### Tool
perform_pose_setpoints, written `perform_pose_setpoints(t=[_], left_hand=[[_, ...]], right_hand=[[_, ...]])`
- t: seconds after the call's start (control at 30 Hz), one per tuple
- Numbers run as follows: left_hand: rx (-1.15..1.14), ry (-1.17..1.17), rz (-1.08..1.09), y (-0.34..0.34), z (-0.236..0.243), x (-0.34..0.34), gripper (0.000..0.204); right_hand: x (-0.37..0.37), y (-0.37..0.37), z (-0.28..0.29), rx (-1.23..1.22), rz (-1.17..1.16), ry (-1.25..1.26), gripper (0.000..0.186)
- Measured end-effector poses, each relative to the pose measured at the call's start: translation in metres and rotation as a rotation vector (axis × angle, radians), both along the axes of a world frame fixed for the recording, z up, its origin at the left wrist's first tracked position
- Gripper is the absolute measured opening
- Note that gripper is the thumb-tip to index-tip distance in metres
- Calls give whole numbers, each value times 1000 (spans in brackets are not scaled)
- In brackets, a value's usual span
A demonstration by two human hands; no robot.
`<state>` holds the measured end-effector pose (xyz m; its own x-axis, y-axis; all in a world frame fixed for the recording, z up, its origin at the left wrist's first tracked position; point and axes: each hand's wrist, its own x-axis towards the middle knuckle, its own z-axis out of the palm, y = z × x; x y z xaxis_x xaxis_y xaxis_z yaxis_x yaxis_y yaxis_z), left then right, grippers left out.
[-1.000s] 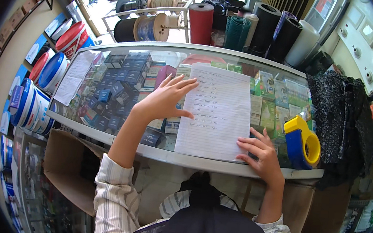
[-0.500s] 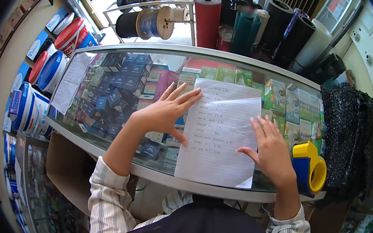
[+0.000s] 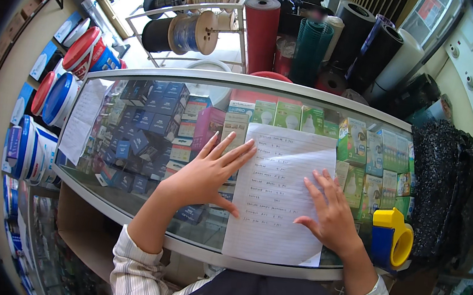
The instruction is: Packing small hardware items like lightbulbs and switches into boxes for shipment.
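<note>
A sheet of lined paper (image 3: 273, 236) with a handwritten list lies flat on the glass counter (image 3: 205, 232). My left hand (image 3: 209, 176) rests at its left edge, fingers spread, with the fingertips near the upper left corner and the thumb lower down. On the sheet's right side lies my right hand (image 3: 330, 213), fingers stretched upward and thumb pointing left over the paper. Neither hand grips anything. Just right of my right hand, a yellow and blue tape dispenser (image 3: 392, 236) stands at the counter's near right corner.
Through the glass show dark blue boxes (image 3: 159, 123) and green bulb boxes (image 3: 288, 115). Another written sheet (image 3: 84, 121) lies at the counter's left end. Black sparkly material (image 3: 443, 184) is piled at the right. Beyond stand cable spools (image 3: 193, 32) and a red roll (image 3: 260, 36); paint buckets (image 3: 89, 51) line the left.
The view has tilted, so the counter, paper and hands sit lower in the picture. Both hands keep nearly the same places on the paper.
</note>
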<state>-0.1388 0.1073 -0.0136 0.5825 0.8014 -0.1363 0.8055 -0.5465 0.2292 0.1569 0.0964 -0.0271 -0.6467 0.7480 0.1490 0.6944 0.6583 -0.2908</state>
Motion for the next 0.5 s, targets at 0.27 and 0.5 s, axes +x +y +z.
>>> perform_pose_setpoints(t=[0.27, 0.5], left_hand=[[3, 8, 27, 0, 0, 0, 127], [-6, 22, 21, 0, 2, 1, 128]], right_hand=[[2, 8, 0, -5, -47, 44, 71], [4, 11, 4, -3, -77, 40, 71]])
